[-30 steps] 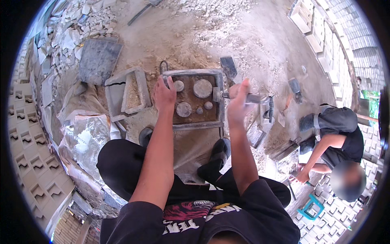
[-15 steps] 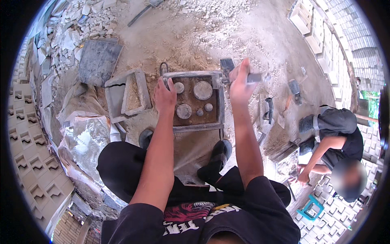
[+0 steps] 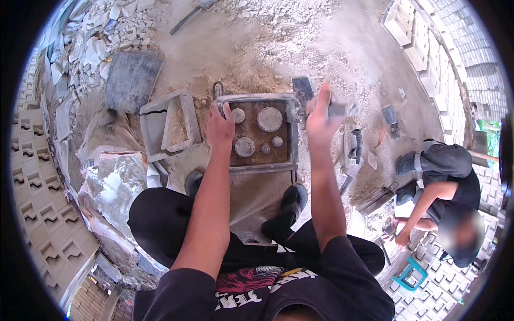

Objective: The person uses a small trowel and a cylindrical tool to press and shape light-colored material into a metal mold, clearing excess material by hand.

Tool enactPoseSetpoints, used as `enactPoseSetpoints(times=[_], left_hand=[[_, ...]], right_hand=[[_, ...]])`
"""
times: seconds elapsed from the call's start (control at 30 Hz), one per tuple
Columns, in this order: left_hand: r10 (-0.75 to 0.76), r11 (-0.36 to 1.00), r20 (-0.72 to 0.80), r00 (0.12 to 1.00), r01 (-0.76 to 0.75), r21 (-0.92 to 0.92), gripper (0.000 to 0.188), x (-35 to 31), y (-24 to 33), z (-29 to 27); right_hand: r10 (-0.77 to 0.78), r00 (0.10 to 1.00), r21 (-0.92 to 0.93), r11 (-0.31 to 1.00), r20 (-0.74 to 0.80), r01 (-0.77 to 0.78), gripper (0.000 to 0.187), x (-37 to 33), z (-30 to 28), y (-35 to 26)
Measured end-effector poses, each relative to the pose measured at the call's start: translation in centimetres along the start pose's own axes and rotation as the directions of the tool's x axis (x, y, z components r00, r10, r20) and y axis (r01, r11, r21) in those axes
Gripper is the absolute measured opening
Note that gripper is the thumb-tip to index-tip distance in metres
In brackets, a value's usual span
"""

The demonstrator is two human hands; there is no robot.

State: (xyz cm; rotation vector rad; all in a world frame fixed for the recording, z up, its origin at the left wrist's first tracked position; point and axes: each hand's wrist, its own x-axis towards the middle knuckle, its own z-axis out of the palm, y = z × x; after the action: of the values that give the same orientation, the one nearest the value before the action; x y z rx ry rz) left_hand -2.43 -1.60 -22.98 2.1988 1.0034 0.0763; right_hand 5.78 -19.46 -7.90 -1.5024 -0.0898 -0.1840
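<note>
In front of me on the dusty ground sits a rectangular moulding frame (image 3: 262, 169), packed with brown sand. Several round grey discs lie in the sand, among them a large disc (image 3: 269, 119), a medium disc (image 3: 244, 146) and a small disc (image 3: 277, 142). My left hand (image 3: 219, 128) is closed on the frame's left rim, below a metal loop handle (image 3: 218, 90). My right hand (image 3: 321, 122), blurred, is raised beside the right rim, closed around a short grey hammer-like tool (image 3: 342, 110). Its exact kind is smeared by motion.
A second frame (image 3: 190, 120) and a dark board (image 3: 132, 80) lie to the left. On the right are a dark block (image 3: 303, 90), a trowel (image 3: 373, 159) and a crouching co-worker (image 3: 455, 182). A turquoise stool (image 3: 411, 275) stands nearby. Pale rubble (image 3: 96, 51) covers the far left.
My right hand and its tool have dropped slightly and shifted a little. My left hand stays on the frame's rim. The whole view has shifted slightly.
</note>
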Motion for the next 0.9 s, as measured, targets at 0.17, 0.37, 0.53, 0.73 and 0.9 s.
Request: enactPoseSetpoints(times=[0.17, 0.37, 0.53, 0.73, 0.9], left_hand=[[0.024, 0.999, -0.076, 0.997, -0.021, 0.033, 0.057, 0.0, -0.8, 0.7], [0.009, 0.999, -0.01, 1.0, -0.008, 0.035, 0.056, -0.2, 0.5, 0.2], [0.038, 0.999, -0.072, 0.997, -0.037, 0.02, 0.056, -0.2, -0.1, 0.4], [0.025, 1.0, -0.056, 0.998, -0.024, 0.014, 0.057, 0.0, -0.3, 0.1], [-0.036, 0.999, 0.009, 0.999, 0.036, 0.03, 0.058, -0.1, 0.2, 0.3]], right_hand=[[0.179, 0.984, -0.166, 0.971, 0.014, -0.174, 0.049, 0.6, 0.0, 1.8], [0.142, 0.99, -0.331, 0.934, -0.006, -0.136, 0.048, -1.1, -0.9, 2.6], [0.015, 0.994, -0.121, 0.992, -0.112, -0.028, 0.046, -4.0, -1.5, 1.0], [0.085, 0.994, -0.156, 0.983, -0.063, -0.093, 0.04, -3.5, -2.0, 0.0], [0.185, 0.975, -0.136, 0.97, -0.119, -0.201, 0.04, -4.9, -2.5, 0.7]])
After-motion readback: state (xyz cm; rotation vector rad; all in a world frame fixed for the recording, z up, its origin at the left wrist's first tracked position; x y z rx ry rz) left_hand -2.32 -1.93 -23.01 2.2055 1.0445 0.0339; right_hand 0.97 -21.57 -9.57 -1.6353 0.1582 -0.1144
